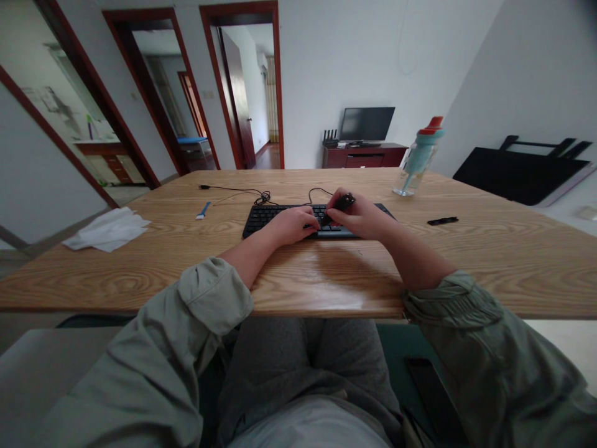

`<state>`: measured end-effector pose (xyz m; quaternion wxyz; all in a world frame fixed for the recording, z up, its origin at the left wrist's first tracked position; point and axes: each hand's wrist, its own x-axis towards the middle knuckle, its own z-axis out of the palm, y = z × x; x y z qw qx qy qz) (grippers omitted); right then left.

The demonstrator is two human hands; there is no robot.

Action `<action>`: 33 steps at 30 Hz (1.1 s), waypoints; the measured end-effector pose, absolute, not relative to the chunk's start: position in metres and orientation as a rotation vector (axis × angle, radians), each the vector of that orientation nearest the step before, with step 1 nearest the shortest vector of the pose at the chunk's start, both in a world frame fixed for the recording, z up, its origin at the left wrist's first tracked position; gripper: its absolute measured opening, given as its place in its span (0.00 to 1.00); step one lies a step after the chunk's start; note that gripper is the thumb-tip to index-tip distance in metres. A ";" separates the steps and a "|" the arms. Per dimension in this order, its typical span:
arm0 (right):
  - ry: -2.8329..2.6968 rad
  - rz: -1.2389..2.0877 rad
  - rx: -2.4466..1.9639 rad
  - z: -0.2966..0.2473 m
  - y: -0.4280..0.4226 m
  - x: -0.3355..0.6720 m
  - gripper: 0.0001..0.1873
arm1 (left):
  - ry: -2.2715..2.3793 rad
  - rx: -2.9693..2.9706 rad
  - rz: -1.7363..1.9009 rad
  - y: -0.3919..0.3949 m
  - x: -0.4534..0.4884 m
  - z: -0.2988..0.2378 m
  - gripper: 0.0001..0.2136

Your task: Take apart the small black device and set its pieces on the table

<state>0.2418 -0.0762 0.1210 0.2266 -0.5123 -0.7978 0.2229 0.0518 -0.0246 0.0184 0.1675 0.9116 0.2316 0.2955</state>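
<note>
A black keyboard (270,218) lies on the wooden table (298,267) in front of me, its cable trailing off to the back left. My left hand (291,225) rests on the middle of the keys, fingers curled down onto them. My right hand (359,218) sits over the keyboard's right part and grips a small black tool (339,205), held slanted with its lower tip down at the keys between my two hands. Part of the keyboard is hidden under both hands.
A teal bottle with a red cap (420,158) stands at the back right. A small black strip (442,220) lies right of the keyboard. A blue-and-white brush (203,210) and white cloth (108,229) lie at the left. A coiled black cable (262,198) lies behind the keyboard.
</note>
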 end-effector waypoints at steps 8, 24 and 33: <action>-2.234 0.591 -1.349 0.123 -0.078 0.240 0.11 | 0.649 2.614 0.844 -0.026 0.052 0.019 0.10; -2.346 0.536 -1.350 0.124 -0.087 0.233 0.08 | 0.673 2.621 0.860 -0.024 0.056 0.015 0.10; -2.358 0.583 -1.295 0.127 -0.086 0.234 0.10 | 0.708 2.567 0.854 -0.023 0.051 0.020 0.09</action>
